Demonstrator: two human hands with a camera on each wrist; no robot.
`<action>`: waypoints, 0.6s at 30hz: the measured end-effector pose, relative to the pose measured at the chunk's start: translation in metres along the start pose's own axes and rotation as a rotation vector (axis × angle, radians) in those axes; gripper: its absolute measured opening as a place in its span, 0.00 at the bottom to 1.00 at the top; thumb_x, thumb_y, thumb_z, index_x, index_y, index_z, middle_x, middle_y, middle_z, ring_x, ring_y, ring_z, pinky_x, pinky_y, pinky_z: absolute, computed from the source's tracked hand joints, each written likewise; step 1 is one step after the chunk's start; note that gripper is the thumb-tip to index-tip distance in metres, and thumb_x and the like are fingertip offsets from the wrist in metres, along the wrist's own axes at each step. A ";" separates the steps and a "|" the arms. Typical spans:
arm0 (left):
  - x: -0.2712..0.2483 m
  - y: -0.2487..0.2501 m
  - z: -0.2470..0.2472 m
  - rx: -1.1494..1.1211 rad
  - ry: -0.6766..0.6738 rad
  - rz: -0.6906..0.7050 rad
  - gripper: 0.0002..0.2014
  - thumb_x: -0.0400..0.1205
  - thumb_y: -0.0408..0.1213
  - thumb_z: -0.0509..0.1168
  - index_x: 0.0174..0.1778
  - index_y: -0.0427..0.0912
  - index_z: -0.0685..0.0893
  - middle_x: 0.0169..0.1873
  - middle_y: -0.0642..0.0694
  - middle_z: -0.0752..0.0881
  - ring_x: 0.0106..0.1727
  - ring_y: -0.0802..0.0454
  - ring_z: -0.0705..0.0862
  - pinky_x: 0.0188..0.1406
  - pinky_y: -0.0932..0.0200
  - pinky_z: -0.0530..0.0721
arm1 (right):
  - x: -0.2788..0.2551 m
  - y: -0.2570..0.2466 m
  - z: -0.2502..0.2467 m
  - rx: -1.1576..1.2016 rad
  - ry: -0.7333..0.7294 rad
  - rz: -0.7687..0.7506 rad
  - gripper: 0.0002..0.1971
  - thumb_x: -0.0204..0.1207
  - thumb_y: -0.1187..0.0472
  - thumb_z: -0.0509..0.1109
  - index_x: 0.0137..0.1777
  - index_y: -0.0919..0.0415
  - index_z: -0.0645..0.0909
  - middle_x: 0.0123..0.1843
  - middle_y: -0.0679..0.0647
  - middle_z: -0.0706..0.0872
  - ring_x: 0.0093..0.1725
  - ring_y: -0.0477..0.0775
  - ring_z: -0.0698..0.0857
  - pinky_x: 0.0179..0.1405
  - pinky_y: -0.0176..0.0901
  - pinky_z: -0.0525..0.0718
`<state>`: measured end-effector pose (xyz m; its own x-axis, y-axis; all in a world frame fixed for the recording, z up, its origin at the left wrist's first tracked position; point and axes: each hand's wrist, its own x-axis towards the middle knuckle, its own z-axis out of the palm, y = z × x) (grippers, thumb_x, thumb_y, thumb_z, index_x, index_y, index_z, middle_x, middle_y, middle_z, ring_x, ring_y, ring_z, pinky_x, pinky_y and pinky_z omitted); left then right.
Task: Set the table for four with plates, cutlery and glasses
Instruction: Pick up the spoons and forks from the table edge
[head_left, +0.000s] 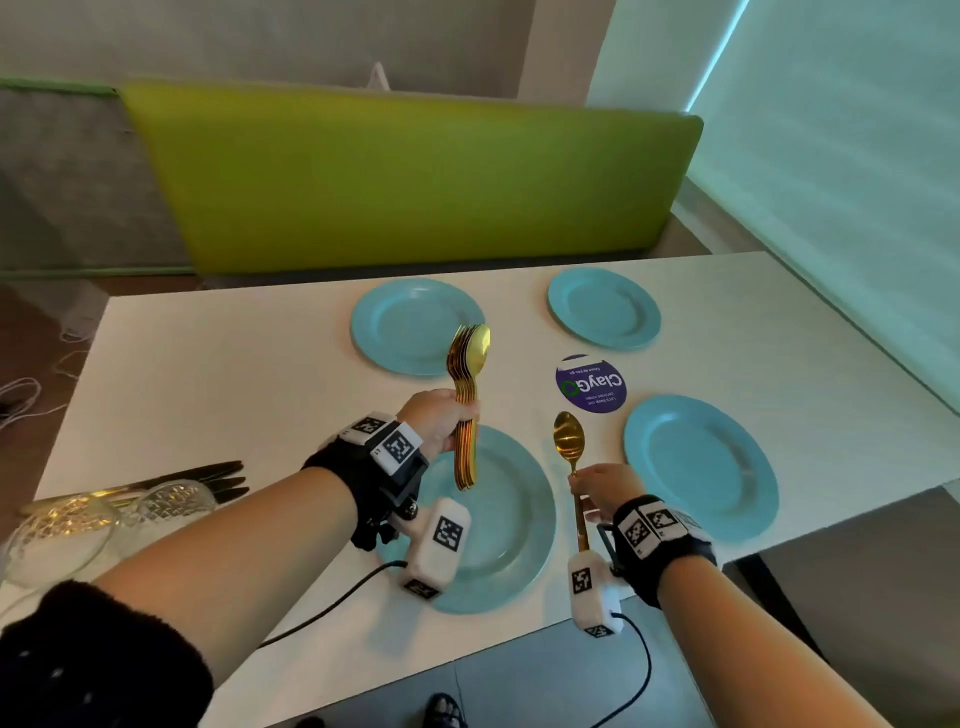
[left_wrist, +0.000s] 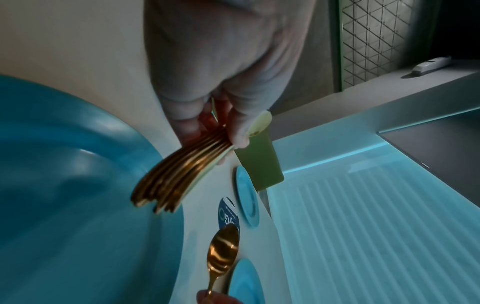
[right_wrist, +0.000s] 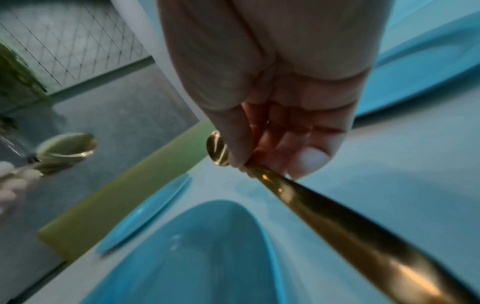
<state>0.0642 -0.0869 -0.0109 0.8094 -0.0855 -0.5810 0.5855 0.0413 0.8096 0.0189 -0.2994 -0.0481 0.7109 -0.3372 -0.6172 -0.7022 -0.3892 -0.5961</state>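
Your white table (head_left: 218, 364) carried four blue plates (head_left: 698, 462). Your left hand (head_left: 439, 421) gripped a bundle of gold spoons (head_left: 467, 395) upright above the nearest plate (head_left: 509, 525); your right hand (head_left: 605, 491) pinched one spoon (head_left: 570, 441) between the near plates.
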 end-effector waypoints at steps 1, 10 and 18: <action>0.001 -0.001 -0.002 -0.005 0.013 -0.003 0.09 0.82 0.29 0.63 0.36 0.39 0.77 0.32 0.44 0.79 0.32 0.51 0.79 0.33 0.59 0.81 | 0.005 0.003 0.003 -0.033 -0.018 0.010 0.08 0.79 0.69 0.64 0.54 0.70 0.82 0.38 0.58 0.81 0.31 0.51 0.79 0.29 0.39 0.79; 0.010 -0.005 -0.013 -0.024 0.068 -0.017 0.07 0.82 0.30 0.64 0.37 0.40 0.78 0.33 0.44 0.80 0.34 0.50 0.80 0.40 0.58 0.82 | 0.039 0.013 0.016 -0.244 -0.019 -0.037 0.14 0.78 0.67 0.66 0.62 0.69 0.83 0.46 0.59 0.82 0.41 0.54 0.81 0.38 0.39 0.81; 0.012 -0.003 -0.016 -0.039 0.062 -0.009 0.07 0.82 0.28 0.64 0.38 0.39 0.78 0.33 0.43 0.80 0.33 0.50 0.80 0.39 0.58 0.82 | 0.043 0.004 0.027 -0.520 0.065 -0.092 0.10 0.73 0.61 0.65 0.45 0.61 0.88 0.40 0.55 0.85 0.46 0.58 0.87 0.55 0.48 0.87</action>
<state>0.0731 -0.0721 -0.0219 0.8048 -0.0241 -0.5930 0.5928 0.0797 0.8014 0.0452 -0.2927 -0.0907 0.7814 -0.3276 -0.5312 -0.5364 -0.7877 -0.3032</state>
